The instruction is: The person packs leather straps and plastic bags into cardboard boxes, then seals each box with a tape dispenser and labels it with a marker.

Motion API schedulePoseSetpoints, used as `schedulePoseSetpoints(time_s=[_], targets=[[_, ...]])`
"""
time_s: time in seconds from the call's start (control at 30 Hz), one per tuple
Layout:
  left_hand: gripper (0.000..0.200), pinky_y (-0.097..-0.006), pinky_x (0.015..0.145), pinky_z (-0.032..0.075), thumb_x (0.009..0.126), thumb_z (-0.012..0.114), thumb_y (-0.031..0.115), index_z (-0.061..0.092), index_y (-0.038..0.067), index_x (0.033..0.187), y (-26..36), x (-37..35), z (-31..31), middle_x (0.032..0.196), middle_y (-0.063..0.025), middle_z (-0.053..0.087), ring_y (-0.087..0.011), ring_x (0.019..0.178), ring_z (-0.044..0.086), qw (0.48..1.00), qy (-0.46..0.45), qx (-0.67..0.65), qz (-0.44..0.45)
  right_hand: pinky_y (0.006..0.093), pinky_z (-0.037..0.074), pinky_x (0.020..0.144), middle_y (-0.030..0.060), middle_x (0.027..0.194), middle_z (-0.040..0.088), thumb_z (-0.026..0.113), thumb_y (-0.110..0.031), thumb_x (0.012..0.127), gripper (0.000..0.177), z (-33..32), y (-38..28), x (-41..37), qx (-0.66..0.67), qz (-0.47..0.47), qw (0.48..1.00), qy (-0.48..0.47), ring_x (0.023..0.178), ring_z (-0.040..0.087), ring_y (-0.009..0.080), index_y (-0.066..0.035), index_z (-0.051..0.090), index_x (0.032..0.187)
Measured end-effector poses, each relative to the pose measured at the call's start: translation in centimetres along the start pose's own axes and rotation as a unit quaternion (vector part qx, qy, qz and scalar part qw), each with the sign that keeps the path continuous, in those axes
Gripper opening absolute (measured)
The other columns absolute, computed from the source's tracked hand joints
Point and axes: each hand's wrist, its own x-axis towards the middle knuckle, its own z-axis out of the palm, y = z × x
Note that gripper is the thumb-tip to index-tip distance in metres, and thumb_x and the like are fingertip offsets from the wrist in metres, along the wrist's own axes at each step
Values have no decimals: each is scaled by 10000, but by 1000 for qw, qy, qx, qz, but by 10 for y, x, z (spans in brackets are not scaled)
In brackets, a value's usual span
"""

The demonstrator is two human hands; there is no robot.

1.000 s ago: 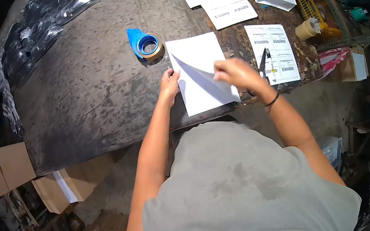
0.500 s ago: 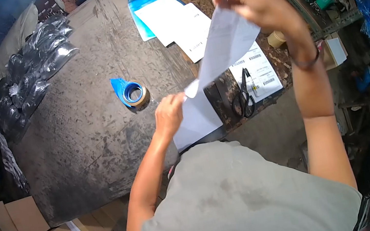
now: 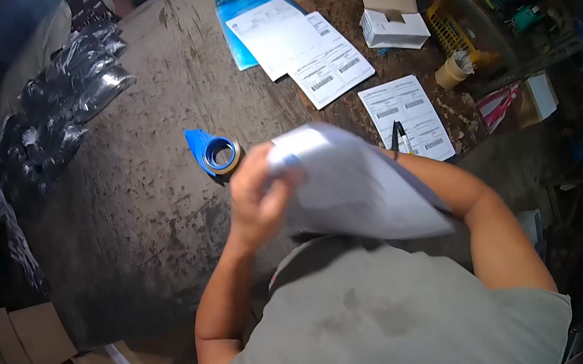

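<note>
My left hand (image 3: 257,197) is closed on the left edge of a white paper sheet (image 3: 355,186), which is lifted and curved in front of my body. My right hand is hidden behind this sheet; only the forearm (image 3: 435,176) shows, so its fingers cannot be seen. Just beyond my left hand, a blue tape dispenser (image 3: 197,150) with a roll of tape stands on the table. To the right of the raised sheet lies a page of printed barcode labels (image 3: 408,97), with black scissors (image 3: 395,134) partly covered on it.
More printed sheets (image 3: 334,69) lie on a blue plastic sleeve (image 3: 235,40) at the back of the worn table (image 3: 140,208). An open white box (image 3: 396,29) and a cardboard tube (image 3: 450,73) stand at right. Black plastic bags (image 3: 70,96) line the left edge.
The raised paper has swung down toward my body and now spreads between my arms. My right hand has dropped from high right to behind it. The view has shifted slightly.
</note>
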Motion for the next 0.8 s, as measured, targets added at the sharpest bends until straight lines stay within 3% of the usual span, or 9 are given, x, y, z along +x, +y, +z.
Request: schedulePoseSetpoints(time_s=[0.1,0.13,0.2,0.33,0.4,0.47,0.7,0.77,0.8], targets=[[220,-296,805,483,887,593,113,585,-28,1056,-42,12,-4,1016,-83,637,-141,886,599,967,156,-137,-149,318,451,965,134,1293,523,465,-320,974,514,-64,44,-33,215,-36,976,-3,1180,518,188,6,402,1367],[269,-295,814,480,905,592,144,565,-36,1102,-54,17,-3,1028,-72,636,-134,900,597,949,186,-191,-166,341,437,985,176,1299,512,407,-489,965,663,-50,39,-41,16,-9,979,204,1193,514,230,26,366,1382],[292,-296,822,477,904,596,148,552,-43,1120,-97,20,-4,1037,-82,635,-141,909,597,936,204,-209,-197,359,432,984,163,1251,537,236,-714,885,886,-38,46,-67,121,-96,962,227,1179,511,231,32,428,1322],[354,-322,867,469,914,585,147,506,-42,1202,-149,17,7,1147,-124,612,-182,990,601,917,236,-173,-269,328,467,915,129,1197,568,468,-416,964,515,-64,113,-84,21,-99,935,340,1067,561,181,0,456,1267],[326,-313,856,463,912,591,148,501,-30,1170,-163,11,15,1092,-118,613,-168,951,590,925,225,-160,-260,208,455,753,16,903,603,581,-48,878,189,-60,127,-75,-70,-25,904,422,806,555,68,-16,520,1054],[243,-281,799,447,907,604,181,515,-20,1011,-154,6,22,964,-68,580,-136,887,547,952,263,-12,-155,222,428,686,32,854,598,583,-29,843,162,-60,138,-72,-125,-64,888,437,762,528,72,-17,527,996],[619,-338,898,422,814,669,17,259,38,1277,-82,-27,23,1165,-129,475,-181,1043,491,956,254,-61,137,231,433,709,50,949,589,565,-42,868,248,-15,113,-67,-168,-231,843,457,847,542,95,-18,479,1099],[635,-342,925,413,822,662,29,256,40,1310,-104,-30,22,1196,-136,473,-195,1076,490,960,262,-72,71,273,447,830,101,1111,597,585,-93,880,388,-14,119,-57,-96,-243,866,425,1022,553,139,-13,427,1225],[652,-346,952,404,829,655,42,253,41,1343,-116,-31,21,1227,-143,471,-209,1110,488,960,268,-84,6,270,457,749,72,978,621,605,-136,881,312,-28,136,-58,-159,-195,860,444,886,566,113,-4,496,1142]])
